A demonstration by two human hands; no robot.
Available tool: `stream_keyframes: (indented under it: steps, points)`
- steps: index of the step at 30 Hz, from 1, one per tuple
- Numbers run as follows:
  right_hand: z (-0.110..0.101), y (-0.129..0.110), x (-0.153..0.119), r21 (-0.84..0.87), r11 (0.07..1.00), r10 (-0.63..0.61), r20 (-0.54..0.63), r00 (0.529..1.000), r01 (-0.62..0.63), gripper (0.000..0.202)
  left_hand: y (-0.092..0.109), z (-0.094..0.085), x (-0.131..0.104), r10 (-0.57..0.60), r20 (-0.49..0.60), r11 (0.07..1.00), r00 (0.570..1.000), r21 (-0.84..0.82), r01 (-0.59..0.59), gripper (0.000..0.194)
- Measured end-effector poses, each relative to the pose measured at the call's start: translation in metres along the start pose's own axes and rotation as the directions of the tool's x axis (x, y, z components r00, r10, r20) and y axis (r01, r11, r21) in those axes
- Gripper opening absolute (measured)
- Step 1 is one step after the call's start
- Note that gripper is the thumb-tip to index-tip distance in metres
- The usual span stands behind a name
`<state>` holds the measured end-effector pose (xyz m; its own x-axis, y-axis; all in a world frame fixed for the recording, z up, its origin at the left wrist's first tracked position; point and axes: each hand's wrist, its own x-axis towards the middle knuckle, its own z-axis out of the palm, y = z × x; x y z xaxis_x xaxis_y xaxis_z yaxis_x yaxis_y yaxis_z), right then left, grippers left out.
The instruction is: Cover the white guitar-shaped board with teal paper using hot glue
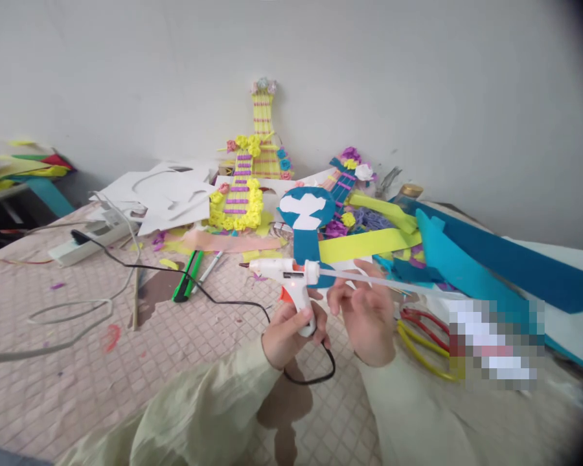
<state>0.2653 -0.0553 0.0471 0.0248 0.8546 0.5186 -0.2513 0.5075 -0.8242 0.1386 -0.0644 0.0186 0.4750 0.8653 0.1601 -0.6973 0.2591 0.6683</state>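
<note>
A white hot glue gun (296, 285) with an orange trigger is in my left hand (291, 333), fingers wrapped round its handle. Its nozzle points left, and a small light glows on its side. From the back of the gun a long translucent glue stick (408, 285) sticks out to the right. My right hand (369, 317) is at this stick, fingers bent about it just behind the gun. A black cord (214, 300) runs from the handle toward the left. Beyond the gun lies a blue paper shape (306, 244) with white patches on its round top.
Yellow woven paper pieces with flowers (243, 194) lean at the wall. A green cutter (188, 275), a white power strip (94, 243) and white paper sheets (170, 194) lie left. Red-and-yellow-handled scissors or pliers (425, 349) and blue sheets (515, 259) are at right.
</note>
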Motion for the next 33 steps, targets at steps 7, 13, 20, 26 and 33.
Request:
stream_keyframes:
  steps: [7, 13, 20, 26, 33]
  points:
    - [-0.006, -0.001, -0.022, -0.226, 0.958, -0.206, -0.116, 0.972, 0.176, 0.018, -0.008, -0.002, -0.012, -0.143, 0.118, 0.984, 0.983, -0.094, 0.154, 0.029]
    - [-0.007, -0.004, -0.025, -0.370, 0.890, -0.329, -0.116, 0.937, 0.266, 0.013, -0.007, 0.002, -0.015, -0.227, 0.143, 0.963, 0.963, -0.111, 0.244, 0.027]
    - [-0.008, -0.006, -0.027, -0.306, 0.934, -0.227, -0.117, 0.967, 0.182, 0.009, -0.007, 0.002, -0.017, -0.253, 0.144, 0.959, 0.957, -0.098, 0.268, 0.027]
    - [-0.008, -0.005, -0.025, -0.339, 0.935, -0.153, -0.122, 0.981, 0.104, 0.012, -0.012, -0.003, -0.014, -0.229, 0.150, 0.966, 0.962, -0.086, 0.244, 0.024]
    - [-0.008, -0.003, -0.027, -0.341, 0.938, -0.138, -0.183, 0.973, 0.069, 0.015, -0.014, -0.006, -0.014, -0.222, 0.130, 0.973, 0.966, -0.030, 0.228, 0.025]
